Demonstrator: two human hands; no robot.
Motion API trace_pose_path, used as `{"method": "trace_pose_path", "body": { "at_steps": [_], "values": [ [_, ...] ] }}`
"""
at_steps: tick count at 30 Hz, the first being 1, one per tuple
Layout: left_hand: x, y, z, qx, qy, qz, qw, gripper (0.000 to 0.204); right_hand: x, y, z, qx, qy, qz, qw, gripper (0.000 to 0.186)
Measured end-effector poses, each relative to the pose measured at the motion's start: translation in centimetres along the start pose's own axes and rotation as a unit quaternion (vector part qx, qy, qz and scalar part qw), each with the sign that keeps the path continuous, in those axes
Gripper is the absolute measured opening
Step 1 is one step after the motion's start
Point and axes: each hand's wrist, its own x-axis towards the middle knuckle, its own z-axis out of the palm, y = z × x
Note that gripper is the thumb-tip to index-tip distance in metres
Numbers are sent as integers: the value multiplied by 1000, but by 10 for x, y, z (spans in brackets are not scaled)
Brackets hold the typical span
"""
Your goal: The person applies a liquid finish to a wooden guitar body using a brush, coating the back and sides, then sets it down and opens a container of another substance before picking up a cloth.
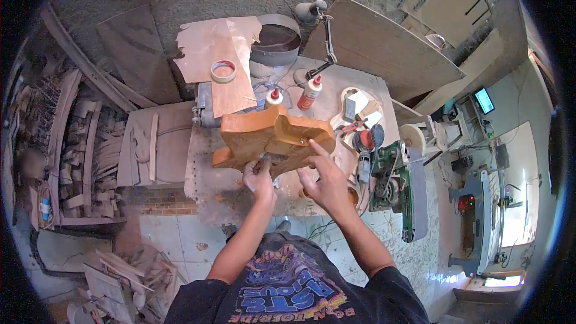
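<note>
An orange-brown wooden guitar body point(252, 141) is held tilted over the workbench, a cutaway and a recess showing along its right part. My left hand point(260, 175) grips its near edge, with fingers closed. Beside those fingers lies a small dark grey patch that I cannot make out. My right hand point(325, 177) holds nothing I can see. Its index finger stretches to the right end of the body, at or close to the surface, while the other fingers are loosely bent.
On the dusty workbench point(207, 189) stand two red-capped glue bottles point(309, 93), a tape roll point(223, 71) on thin plywood point(234, 93), and a desk lamp point(328, 39). Right are a red-and-black power sander point(365, 139) and a green belt sander point(393, 189). Wood scraps point(129, 276) lie lower left.
</note>
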Motion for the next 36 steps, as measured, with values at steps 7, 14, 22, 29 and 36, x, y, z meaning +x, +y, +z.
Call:
{"method": "trace_pose_path", "body": {
  "at_steps": [7, 14, 22, 29, 36],
  "values": [
    [-1, 1, 2, -17, 11, -18, 1000, 17, -8, 1, 15, 33, -36, 36, 998, 27],
    [-3, 6, 2, -3, 13, -16, 1000, 19, -8, -3, 12, 30, -26, 37, 999, 26],
    [-3, 9, 2, 2, 5, -13, 1000, 23, -12, 2, 13, 49, -9, 35, 998, 25],
    [1, 7, -1, -3, 16, -9, 1000, 22, -15, -5, 6, 146, 78, 70, 984, 17],
    [10, 0, -9, -25, 1, -37, 999, 22, -14, 15, 13, 439, 182, 161, 865, 13]
  ]
}}
